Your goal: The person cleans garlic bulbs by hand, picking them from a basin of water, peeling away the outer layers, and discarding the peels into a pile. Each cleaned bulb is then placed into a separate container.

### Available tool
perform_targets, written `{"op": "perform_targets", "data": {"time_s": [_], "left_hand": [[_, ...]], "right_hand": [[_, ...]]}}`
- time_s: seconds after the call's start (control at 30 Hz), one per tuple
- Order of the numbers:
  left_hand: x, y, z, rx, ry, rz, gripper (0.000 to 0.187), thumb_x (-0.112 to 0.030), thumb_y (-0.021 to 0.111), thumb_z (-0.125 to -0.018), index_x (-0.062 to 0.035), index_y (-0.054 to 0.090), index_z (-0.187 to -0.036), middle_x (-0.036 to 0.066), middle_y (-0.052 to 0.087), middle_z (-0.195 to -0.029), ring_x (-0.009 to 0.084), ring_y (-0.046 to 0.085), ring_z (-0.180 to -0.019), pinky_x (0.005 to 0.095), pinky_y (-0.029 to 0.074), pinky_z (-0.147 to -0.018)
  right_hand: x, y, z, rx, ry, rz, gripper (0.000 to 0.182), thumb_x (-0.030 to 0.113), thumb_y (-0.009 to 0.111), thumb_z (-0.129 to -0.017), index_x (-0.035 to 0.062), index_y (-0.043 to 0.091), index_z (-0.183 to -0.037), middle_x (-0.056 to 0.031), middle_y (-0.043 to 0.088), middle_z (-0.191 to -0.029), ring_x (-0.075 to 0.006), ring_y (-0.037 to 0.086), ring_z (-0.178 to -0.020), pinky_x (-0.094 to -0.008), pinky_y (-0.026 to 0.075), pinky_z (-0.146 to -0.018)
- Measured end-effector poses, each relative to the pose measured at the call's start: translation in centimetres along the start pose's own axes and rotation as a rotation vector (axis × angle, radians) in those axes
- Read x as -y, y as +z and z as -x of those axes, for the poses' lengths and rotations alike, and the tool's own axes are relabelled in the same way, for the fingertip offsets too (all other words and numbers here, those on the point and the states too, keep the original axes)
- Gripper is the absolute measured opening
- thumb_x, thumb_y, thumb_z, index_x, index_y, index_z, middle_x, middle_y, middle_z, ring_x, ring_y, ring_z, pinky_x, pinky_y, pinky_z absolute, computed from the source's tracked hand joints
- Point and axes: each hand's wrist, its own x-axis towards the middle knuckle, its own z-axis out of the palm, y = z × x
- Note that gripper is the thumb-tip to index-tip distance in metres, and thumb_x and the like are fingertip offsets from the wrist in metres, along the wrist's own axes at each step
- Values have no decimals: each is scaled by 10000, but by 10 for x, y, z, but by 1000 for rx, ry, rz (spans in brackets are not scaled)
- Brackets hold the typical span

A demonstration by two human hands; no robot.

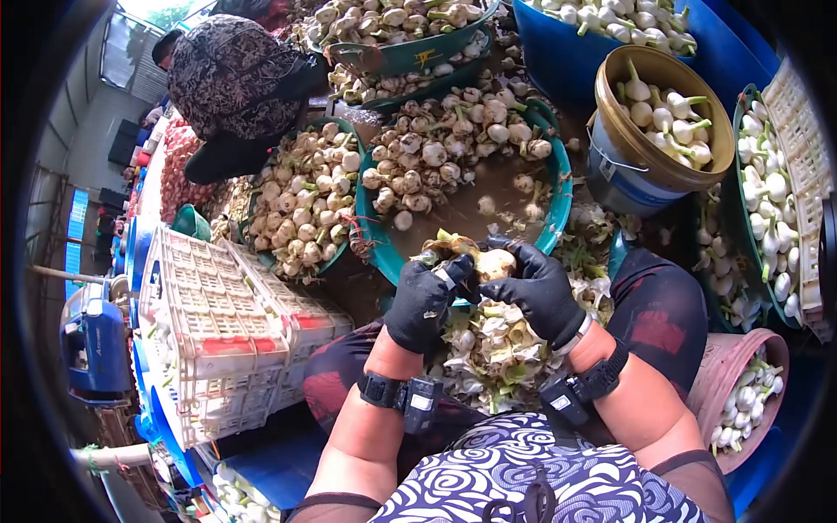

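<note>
Both my hands wear black gloves and meet over the near rim of a green tub (377, 248) of unpeeled garlic bulbs (433, 154). My right hand (539, 292) is closed round a garlic bulb (496, 265) with brownish outer skin. My left hand (427, 296) pinches the loose skin and leafy stem (453, 246) at the bulb's left side; a light band shows on one finger. Below my hands, a heap of peeled-off skins (501, 349) lies between my legs.
A brown-rimmed bucket (616, 170) of cleaned garlic stands at the right, with a pink bucket (697, 383) lower down. White plastic crates (218, 349) stand at the left. Another person (231, 78) bends over at the upper left. More garlic-filled tubs (384, 59) stand ahead.
</note>
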Motion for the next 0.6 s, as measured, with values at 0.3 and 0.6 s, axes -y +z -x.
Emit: {"op": "perform_targets", "data": {"time_s": [0.3, 0.6], "left_hand": [[21, -4, -9, 27, 297, -384, 200, -80, 543, -903, 28, 574, -1068, 88, 630, -935, 169, 632, -806, 297, 518, -679], [22, 13, -14, -65, -57, 128, 174, -6, 591, -816, 39, 613, -983, 66, 646, -870, 143, 623, -752, 267, 498, -619]], "right_hand": [[-4, -11, -8, -29, -40, 24, 627, -65, 692, -733, -8, 441, -1305, -101, 589, -1149, -152, 593, -988, -293, 510, -854], [-13, -16, -1, -17, -67, 209, 582, 39, 675, -814, -12, 407, -1328, -69, 562, -1145, -144, 557, -1028, -295, 511, -845]]}}
